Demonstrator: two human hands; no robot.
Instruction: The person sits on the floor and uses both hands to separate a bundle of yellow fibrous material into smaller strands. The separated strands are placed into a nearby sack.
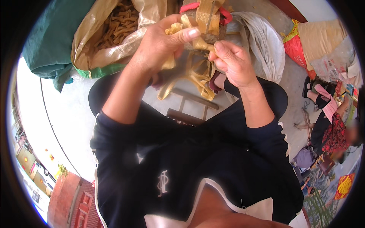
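Observation:
Above my knees, a pale yellow, flat, pliable strip (201, 44) is stretched between my two hands. My left hand (157, 47) grips a bunched part of it, the thumb laid across the top. The strip's narrow end is pinched between thumb and fingers of my right hand (236, 66). More yellow strips (195, 78) hang in loops below the hands, over the floor. Just beyond them stands a wooden piece (207, 17) with pink-red cloth on it; its full shape is hidden. What the strip is made of, I cannot tell.
A tan woven sack (85, 41) of twisted brown-yellow pieces (121, 24) stands open at far left, beside a green cloth (53, 41). Far right are a whitish sack (272, 47) and a stuffed bag (321, 43). A wooden frame (186, 116) lies between my legs. Another person (332, 129) sits at right.

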